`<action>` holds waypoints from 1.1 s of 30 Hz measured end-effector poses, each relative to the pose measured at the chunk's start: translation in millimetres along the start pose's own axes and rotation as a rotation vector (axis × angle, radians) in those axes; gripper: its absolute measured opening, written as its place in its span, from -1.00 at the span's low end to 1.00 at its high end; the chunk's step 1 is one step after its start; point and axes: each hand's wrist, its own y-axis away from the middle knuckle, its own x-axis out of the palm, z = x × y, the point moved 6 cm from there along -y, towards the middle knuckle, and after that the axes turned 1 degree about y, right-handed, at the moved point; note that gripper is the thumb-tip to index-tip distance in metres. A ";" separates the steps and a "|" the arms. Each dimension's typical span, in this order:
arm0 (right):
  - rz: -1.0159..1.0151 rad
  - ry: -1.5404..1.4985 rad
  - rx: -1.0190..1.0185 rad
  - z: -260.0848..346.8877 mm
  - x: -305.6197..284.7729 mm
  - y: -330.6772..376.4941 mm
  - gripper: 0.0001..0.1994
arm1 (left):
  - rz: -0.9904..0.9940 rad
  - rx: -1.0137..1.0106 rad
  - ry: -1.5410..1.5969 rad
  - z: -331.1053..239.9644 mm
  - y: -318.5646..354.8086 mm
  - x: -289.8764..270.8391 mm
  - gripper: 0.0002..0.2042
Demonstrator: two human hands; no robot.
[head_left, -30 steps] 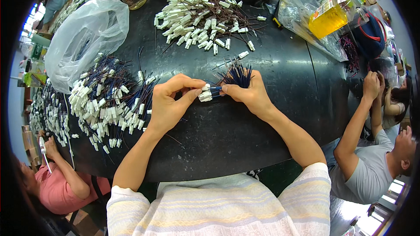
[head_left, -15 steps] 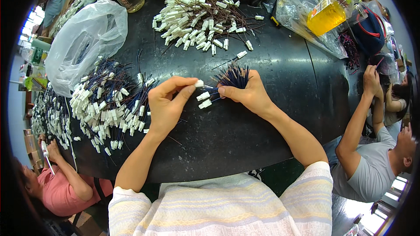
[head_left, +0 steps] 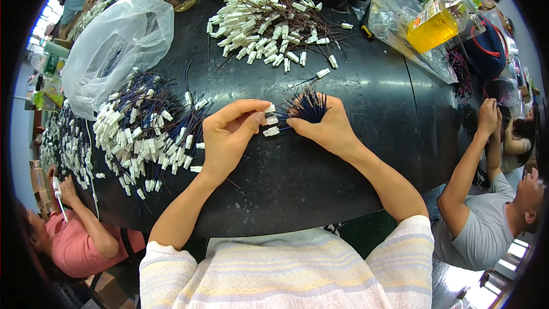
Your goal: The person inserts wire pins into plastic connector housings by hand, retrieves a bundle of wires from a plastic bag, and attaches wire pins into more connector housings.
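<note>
We held a small bundle of thin dark blue wires with white plastic plug connectors [head_left: 289, 115] over the middle of the glossy black round counter [head_left: 366, 137]. Our right hand [head_left: 326, 129] was clenched around the wire end of the bundle, so the loose blue tips fanned out above the knuckles. Our left hand [head_left: 231, 137] pinched one of the white connectors between thumb and forefinger; the fingers [head_left: 251, 119] were closed on it, and two or three more connectors stuck out just beside them.

We judged the bundle light and limp: the wires would bend and tangle readily, while the connectors were small, rigid and smooth, likely to slip from a loose pinch. The hard connector body seemed the better place to take hold, since a pull on the thin wire alone might strain its joint.

Left of the bundle lay a spread heap of the same blue wires with white connectors [head_left: 146, 137]. Beyond the bundle, toward the counter's far edge, sat a second pile of white connectors on darker leads [head_left: 266, 26]. Far left of it, a crumpled clear plastic bag [head_left: 114, 46] held a few dark wires, as far as we could tell. Far right of it, another clear bag [head_left: 400, 28] lay around a bottle of yellow liquid [head_left: 433, 26].
</note>
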 end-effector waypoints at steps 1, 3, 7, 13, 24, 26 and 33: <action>-0.007 0.023 -0.013 2.2 0.4 -0.1 -0.86 | 0.005 0.000 -0.001 0.0 0.7 2.0 -0.86; -0.015 0.047 -0.025 2.4 -0.3 -0.3 -0.86 | 0.002 0.029 0.014 0.3 -0.1 7.9 -0.86; -0.040 0.131 -0.054 1.2 -2.4 -0.2 -0.89 | -0.017 -0.034 0.049 6.2 -0.5 7.3 -0.86; -0.054 0.100 -0.036 -1.9 -5.2 -0.4 -0.91 | -0.007 -0.102 0.085 15.5 -0.9 2.5 -0.85; -0.036 -0.036 -0.008 -2.3 -2.2 -1.1 -0.88 | -0.039 -0.076 0.186 15.3 -2.2 -1.9 -0.85; -0.042 0.050 0.004 -1.5 -2.0 -0.8 -0.88 | -0.034 -0.058 0.188 15.0 -2.1 -2.2 -0.86; -0.059 0.045 0.003 1.5 -1.2 0.1 -0.88 | -0.036 -0.047 0.165 11.4 -0.5 -0.9 -0.85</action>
